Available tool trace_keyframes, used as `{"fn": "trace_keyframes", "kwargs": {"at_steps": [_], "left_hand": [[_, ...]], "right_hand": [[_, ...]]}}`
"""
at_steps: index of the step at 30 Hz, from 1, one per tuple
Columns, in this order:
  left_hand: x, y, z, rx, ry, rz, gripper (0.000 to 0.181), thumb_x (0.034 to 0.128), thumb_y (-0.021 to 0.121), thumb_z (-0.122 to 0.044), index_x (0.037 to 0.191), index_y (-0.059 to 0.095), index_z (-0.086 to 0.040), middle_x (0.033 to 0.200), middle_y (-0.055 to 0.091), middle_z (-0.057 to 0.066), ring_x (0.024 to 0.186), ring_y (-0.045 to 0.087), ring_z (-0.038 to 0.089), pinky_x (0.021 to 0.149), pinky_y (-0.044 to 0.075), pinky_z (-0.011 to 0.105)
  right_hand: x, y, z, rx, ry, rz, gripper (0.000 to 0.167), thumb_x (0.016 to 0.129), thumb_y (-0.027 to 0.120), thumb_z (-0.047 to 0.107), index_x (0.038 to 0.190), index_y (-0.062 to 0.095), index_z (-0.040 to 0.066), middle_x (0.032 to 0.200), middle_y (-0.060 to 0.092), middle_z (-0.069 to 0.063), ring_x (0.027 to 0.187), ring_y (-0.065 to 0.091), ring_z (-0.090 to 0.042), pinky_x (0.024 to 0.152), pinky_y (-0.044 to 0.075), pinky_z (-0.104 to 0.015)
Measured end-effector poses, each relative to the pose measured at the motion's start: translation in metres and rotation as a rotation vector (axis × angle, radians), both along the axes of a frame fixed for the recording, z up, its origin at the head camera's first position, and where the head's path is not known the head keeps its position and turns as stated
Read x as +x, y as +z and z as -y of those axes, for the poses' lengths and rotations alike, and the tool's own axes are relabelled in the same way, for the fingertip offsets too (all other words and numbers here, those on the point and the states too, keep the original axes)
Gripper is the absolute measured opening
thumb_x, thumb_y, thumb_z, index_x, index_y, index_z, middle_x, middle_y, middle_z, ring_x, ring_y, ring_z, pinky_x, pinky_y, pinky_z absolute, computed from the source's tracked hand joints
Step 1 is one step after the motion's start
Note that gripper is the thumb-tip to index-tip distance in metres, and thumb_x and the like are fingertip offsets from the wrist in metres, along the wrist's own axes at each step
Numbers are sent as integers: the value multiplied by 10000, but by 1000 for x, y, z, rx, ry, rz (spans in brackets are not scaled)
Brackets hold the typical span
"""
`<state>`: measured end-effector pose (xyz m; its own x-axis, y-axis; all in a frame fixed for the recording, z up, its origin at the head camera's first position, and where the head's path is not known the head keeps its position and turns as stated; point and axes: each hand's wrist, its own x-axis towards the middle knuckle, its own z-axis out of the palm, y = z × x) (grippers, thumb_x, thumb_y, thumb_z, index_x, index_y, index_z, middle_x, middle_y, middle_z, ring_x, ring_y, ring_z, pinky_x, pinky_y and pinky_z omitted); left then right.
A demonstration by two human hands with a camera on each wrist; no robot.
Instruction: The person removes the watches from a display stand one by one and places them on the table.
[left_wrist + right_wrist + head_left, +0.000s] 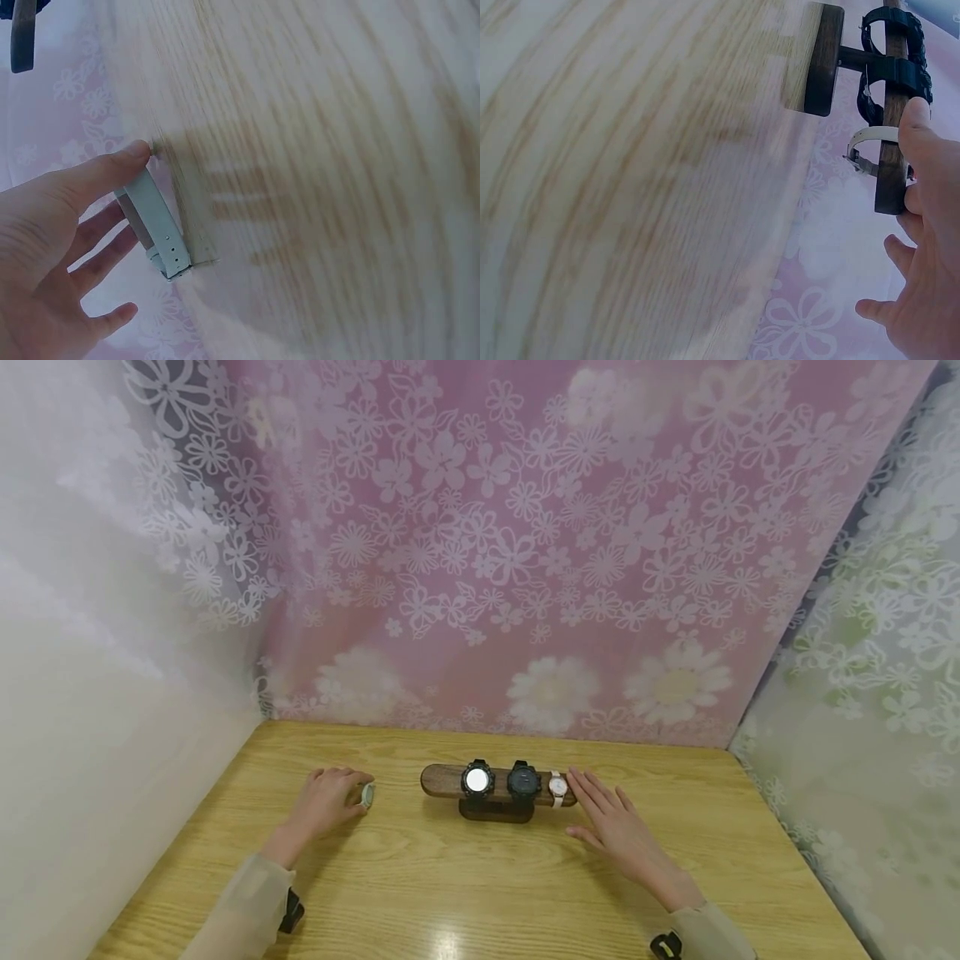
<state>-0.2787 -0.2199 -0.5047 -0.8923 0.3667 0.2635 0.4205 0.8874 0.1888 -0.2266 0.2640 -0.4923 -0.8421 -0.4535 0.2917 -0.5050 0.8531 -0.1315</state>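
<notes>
Left of the stand, my left hand [328,800] pinches a pale green watch [367,795] by its strap. The left wrist view shows the thumb on the pale strap [156,214], with the buckle end toward the table and the other fingers behind. A dark wooden watch stand [442,781] carries two black watches, one with a bright face [476,780] and one with a dark face [523,782], plus a small white-strapped watch [558,787] near its right end. My right hand [618,828] has its fingers extended, fingertips against that end of the bar.
The wood-grain table [420,868] runs back to a pink flowered curtain [510,568]. A pale wall covering [97,693] stands at the left and another flowered sheet [885,693] at the right. Both wrists wear dark bands.
</notes>
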Motion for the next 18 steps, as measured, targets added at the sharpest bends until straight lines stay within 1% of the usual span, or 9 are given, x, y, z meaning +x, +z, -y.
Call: {"fn": "trace_keyframes", "kwargs": {"at_steps": [4, 8, 11, 15, 18], "left_hand": [[0, -2, 0, 19, -7, 31, 548, 802, 876, -241, 1296, 684, -102, 1257, 693, 150, 1157, 632, 408, 1011, 397, 730], [-1, -2, 0, 29, -12, 52, 542, 810, 870, -224, 1302, 682, -94, 1260, 693, 155, 1159, 638, 403, 1018, 384, 740], [-2, -3, 0, 31, -15, 76, 543, 823, 859, -216, 1316, 671, -84, 1275, 685, 157, 1164, 637, 400, 1025, 368, 748], [-2, -3, 0, 48, -13, 119, 556, 844, 842, -218, 1348, 649, -83, 1311, 664, 165, 1196, 619, 405, 1052, 343, 743], [-1, -2, -1, 54, -17, 121, 557, 848, 838, -219, 1352, 644, -82, 1317, 657, 175, 1204, 611, 416, 1055, 344, 740]], "right_hand": [[0, -1, -1, -3, 0, -6, 837, 953, 708, 345, 1612, 268, 74, 1660, 252, -140, 1501, 275, -379, 1145, 265, -702], [0, -1, -1, 4, 4, -12, 855, 958, 700, 358, 1628, 231, 108, 1663, 251, -130, 1502, 278, -374, 1144, 271, -700], [0, -1, -1, 4, 6, -11, 858, 958, 699, 360, 1629, 228, 111, 1664, 250, -126, 1502, 279, -373, 1144, 270, -700], [0, 0, -1, -7, 8, -6, 838, 952, 711, 340, 1613, 268, 76, 1659, 258, -136, 1492, 293, -389, 1141, 270, -705], [0, 0, -1, -11, 10, -4, 823, 948, 719, 328, 1598, 298, 49, 1651, 274, -152, 1486, 300, -397, 1135, 277, -708]]}}
